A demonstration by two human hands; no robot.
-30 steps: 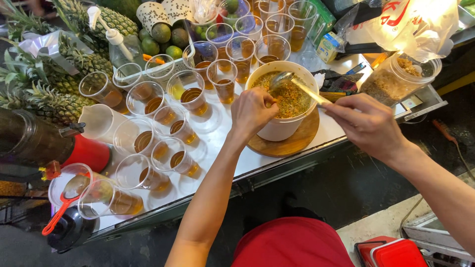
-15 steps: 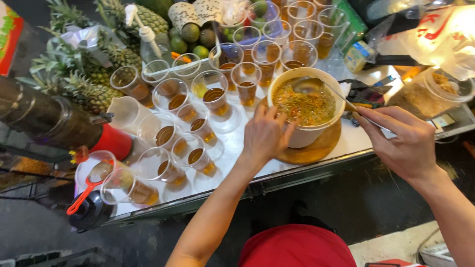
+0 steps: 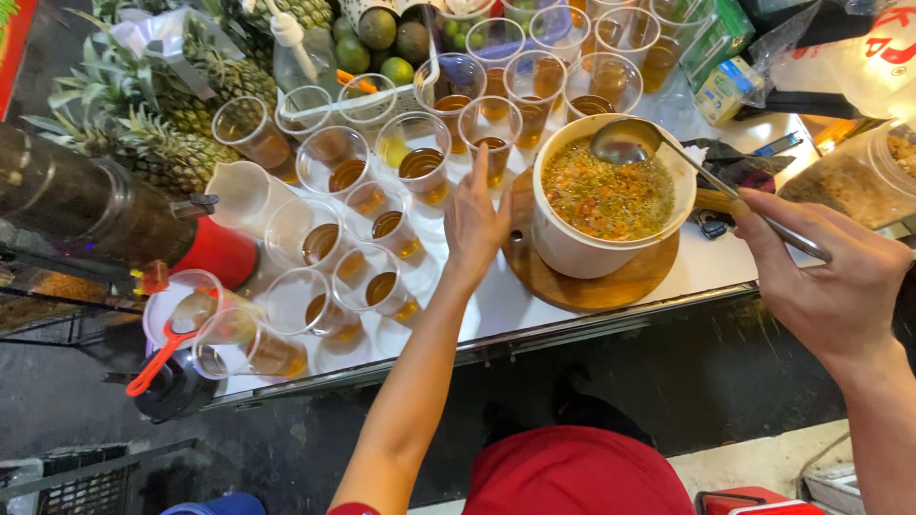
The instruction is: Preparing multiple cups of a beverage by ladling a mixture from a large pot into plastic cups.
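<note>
We hold a metal ladle in our right hand, fingers closed around the far end of its handle; its long axis runs diagonally from our hand at lower right up to the bowl of the ladle at upper left, which points over the back rim of a white pot of chunky orange-green mixture. The pot sits on a round wooden board near the counter's front edge. Our left hand is open and holds nothing, its palm laid flat against the pot's left wall. To the left stand many clear plastic cups with amber liquid. Behind the pot lies a small green and yellow carton, and at far right a white plastic bag with red print. Pineapples line the left back.
</note>
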